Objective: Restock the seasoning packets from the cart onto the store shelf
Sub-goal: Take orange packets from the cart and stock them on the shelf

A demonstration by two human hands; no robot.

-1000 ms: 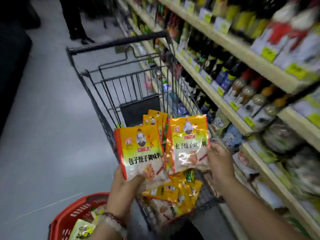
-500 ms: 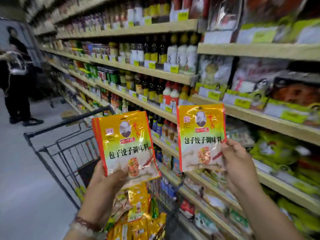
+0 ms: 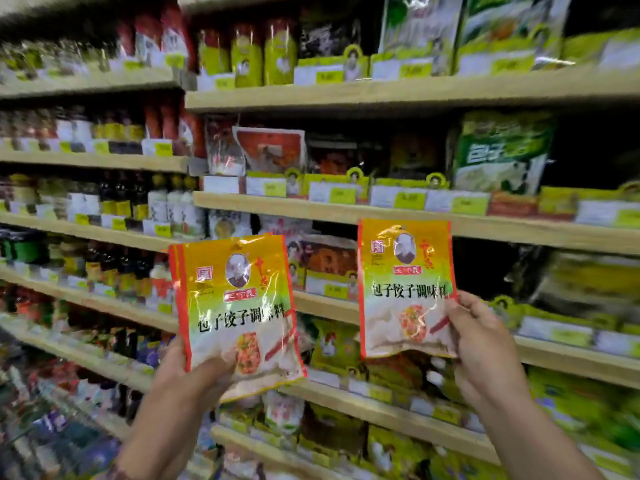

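**Two seasoning packets held up before the shelf**

The fingers (image 3: 465, 308) of the right hand (image 3: 485, 348) pinch the lower right edge of a glossy orange, yellow and white plastic seasoning packet (image 3: 405, 289), thumb on the printed face and the rest behind. The left hand (image 3: 187, 379) grips a second packet of the same kind (image 3: 235, 313) by its bottom edge, thumb laid across the front near the lower corner; whether more packets are stacked behind it cannot be told. Both packets stand upright with the long axis running up and down and the printed face towards the camera, the left one tilted slightly.

Beyond them rise the pale wooden store shelves (image 3: 381, 209), packed with bagged goods and fronted by yellow-green price tags (image 3: 405, 199). The right packet sits higher and closer to the bagged-goods bay: its top edge overlaps the shelf board's front lip, and a dark gap (image 3: 485, 268) opens just to its right under that board. The left packet hangs lower, in front of the bay's left end beside the dark sauce bottles (image 3: 114, 199).

The cart is only a blur at the lower left. Judging by this, the right hand is the nearer one to shelve first, pushing its packet forward and slightly right into the gap; which slot truly belongs to this product cannot be read from the blurred tags.
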